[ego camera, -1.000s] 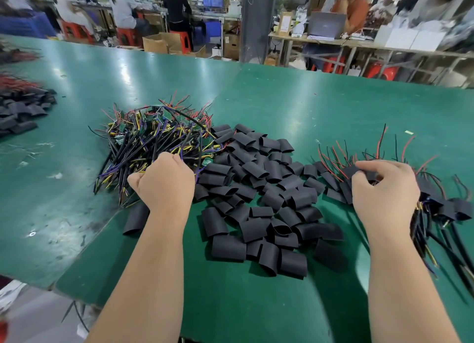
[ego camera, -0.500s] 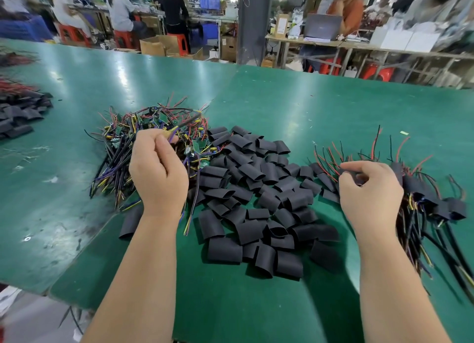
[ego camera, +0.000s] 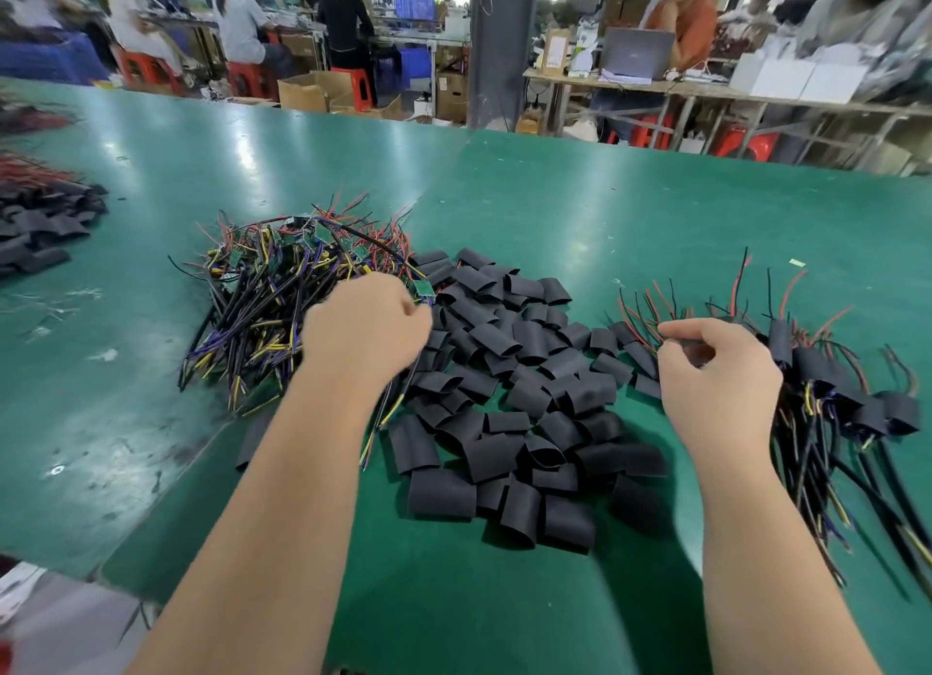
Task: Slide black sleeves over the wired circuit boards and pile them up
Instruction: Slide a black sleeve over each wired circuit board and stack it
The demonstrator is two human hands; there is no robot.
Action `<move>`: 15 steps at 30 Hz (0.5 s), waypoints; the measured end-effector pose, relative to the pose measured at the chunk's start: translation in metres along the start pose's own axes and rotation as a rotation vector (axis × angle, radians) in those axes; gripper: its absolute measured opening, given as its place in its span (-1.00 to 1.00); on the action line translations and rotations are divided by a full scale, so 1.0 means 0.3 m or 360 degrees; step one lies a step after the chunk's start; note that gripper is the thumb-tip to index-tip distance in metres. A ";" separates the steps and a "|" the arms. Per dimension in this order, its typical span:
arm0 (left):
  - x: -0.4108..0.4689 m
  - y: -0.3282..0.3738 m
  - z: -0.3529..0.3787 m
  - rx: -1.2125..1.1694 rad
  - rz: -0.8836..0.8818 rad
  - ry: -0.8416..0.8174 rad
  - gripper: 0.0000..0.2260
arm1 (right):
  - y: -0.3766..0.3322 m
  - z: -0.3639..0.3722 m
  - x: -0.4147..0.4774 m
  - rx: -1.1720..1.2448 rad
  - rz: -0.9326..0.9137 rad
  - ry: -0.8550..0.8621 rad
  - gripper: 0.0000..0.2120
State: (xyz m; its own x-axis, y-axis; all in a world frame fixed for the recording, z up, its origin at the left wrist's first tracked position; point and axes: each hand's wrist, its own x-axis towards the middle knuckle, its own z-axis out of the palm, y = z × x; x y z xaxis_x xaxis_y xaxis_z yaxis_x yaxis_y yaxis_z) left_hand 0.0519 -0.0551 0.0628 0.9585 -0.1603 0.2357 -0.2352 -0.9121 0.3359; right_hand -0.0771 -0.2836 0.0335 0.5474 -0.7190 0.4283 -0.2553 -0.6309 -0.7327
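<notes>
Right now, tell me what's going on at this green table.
A person is working bare-handed at the green-topped table. The left hand grips a small green circuit board with coloured wires, held beside the tangled pile of bare wired boards. Flat black tube sleeves lie heaped in the middle. The right hand, fingers curled, sits at the edge of the pile of already sleeved boards; whether it holds anything is unclear. No sleeve is on the held board yet.
</notes>
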 end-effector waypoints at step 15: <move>0.007 0.033 0.035 -0.0420 0.0338 0.0288 -0.72 | -0.027 0.006 -0.011 0.0621 0.0419 -0.0112 -0.73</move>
State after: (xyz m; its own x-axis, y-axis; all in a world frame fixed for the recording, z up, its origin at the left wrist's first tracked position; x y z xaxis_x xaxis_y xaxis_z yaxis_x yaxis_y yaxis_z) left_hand 0.0532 -0.0685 0.0571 0.8456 -0.2442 0.4747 -0.4813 -0.7334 0.4801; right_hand -0.0754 -0.2756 0.0371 0.5605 -0.8097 0.1741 -0.0815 -0.2631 -0.9613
